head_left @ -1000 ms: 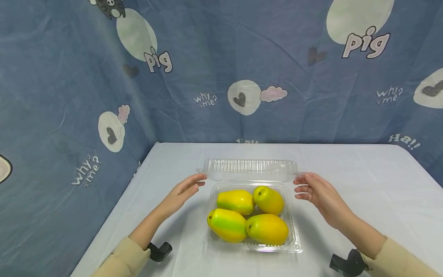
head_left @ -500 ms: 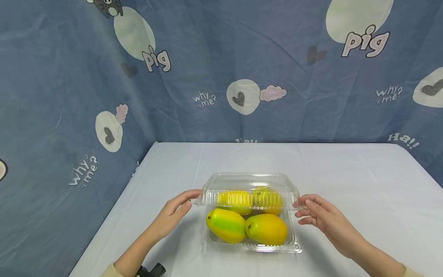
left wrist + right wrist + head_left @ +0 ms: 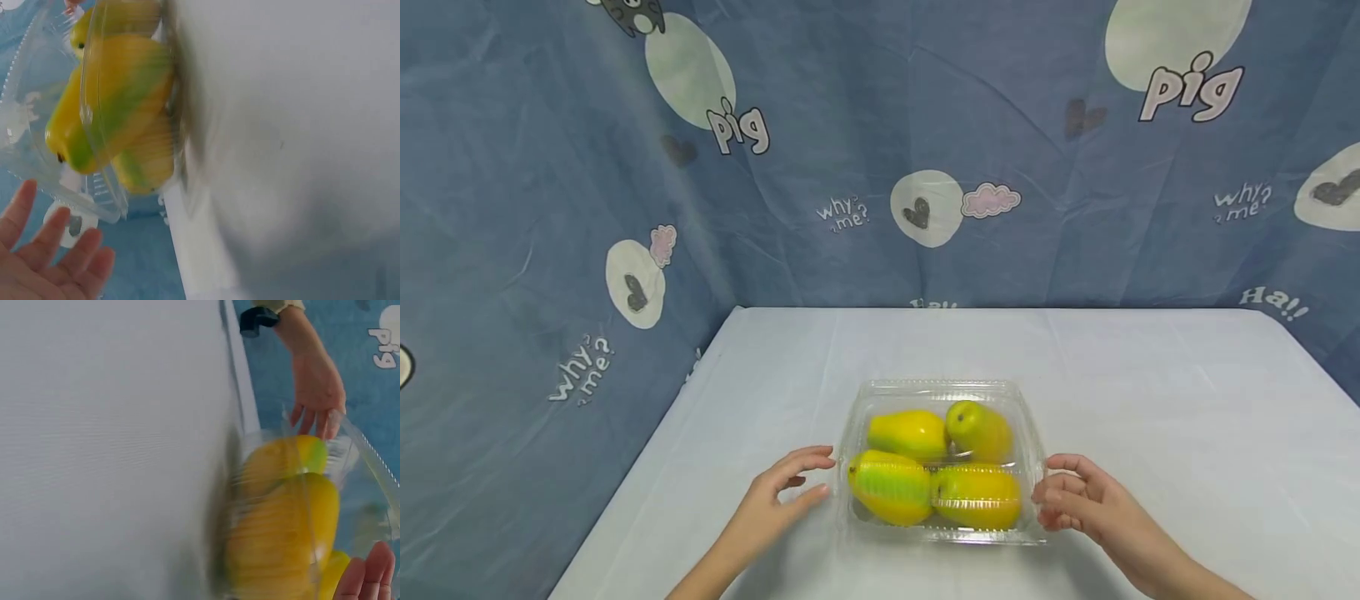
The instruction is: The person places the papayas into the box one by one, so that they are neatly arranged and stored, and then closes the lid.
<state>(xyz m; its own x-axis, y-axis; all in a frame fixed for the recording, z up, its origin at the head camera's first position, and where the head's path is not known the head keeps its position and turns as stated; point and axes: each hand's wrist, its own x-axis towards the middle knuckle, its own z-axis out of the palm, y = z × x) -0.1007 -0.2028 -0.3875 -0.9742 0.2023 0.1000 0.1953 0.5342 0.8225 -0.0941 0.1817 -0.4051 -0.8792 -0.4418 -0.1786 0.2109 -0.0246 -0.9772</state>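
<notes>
One clear plastic clamshell box [image 3: 942,462] sits near the front middle of the white-covered bench [image 3: 1150,400], lid down over the fruit, its slightly longer side running left to right across the person's view. Inside are four yellow-green mangoes [image 3: 891,487] in two rows of two, each lying on its side with its long axis roughly left-right. Two hands flank it: the left hand [image 3: 778,492] hovers just beside the box's left edge with relaxed fingers gripping nothing, and the right hand [image 3: 1078,500] rests loosely curled fingertips against the right edge.
</notes>
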